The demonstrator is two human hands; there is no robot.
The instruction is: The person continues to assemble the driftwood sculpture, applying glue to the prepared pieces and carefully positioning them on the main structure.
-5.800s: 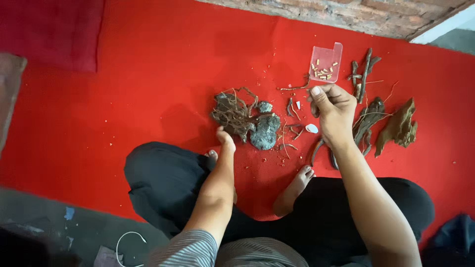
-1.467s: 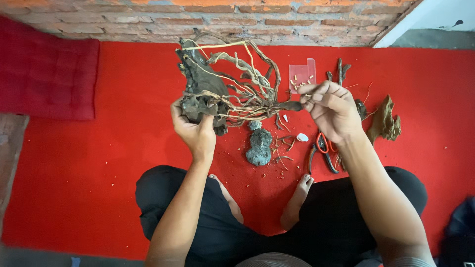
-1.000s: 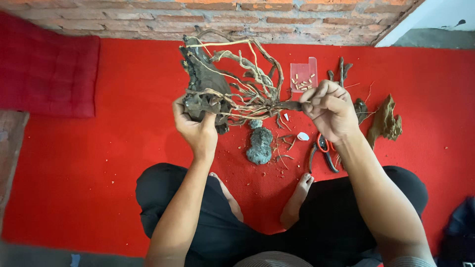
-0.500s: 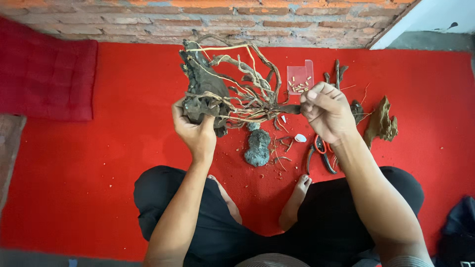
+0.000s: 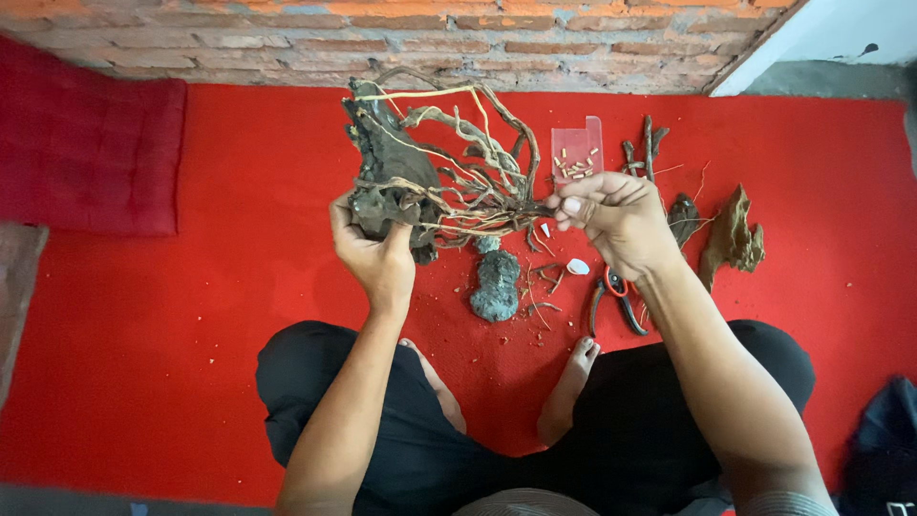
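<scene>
**Root cluster held aloft in both hands over the red mat**

I see my left hand (image 5: 377, 253) gripping the dark, lumpy base of the driftwood root cluster (image 5: 430, 172), fingers wrapped tight around it. The cluster is lifted clear of the red mat (image 5: 191, 315), its tangled branches fanning toward the brick wall (image 5: 287, 43). My right hand (image 5: 616, 220) pinches a thin branch tip at the cluster's right end, fingertips pressed together. Below, on the mat, lie a grey stone (image 5: 497, 285), red-handled pliers (image 5: 611, 296) beside my right wrist, a clear tray of small pieces (image 5: 576, 158) and a brown wood chunk (image 5: 734, 234), well apart to the right.
</scene>
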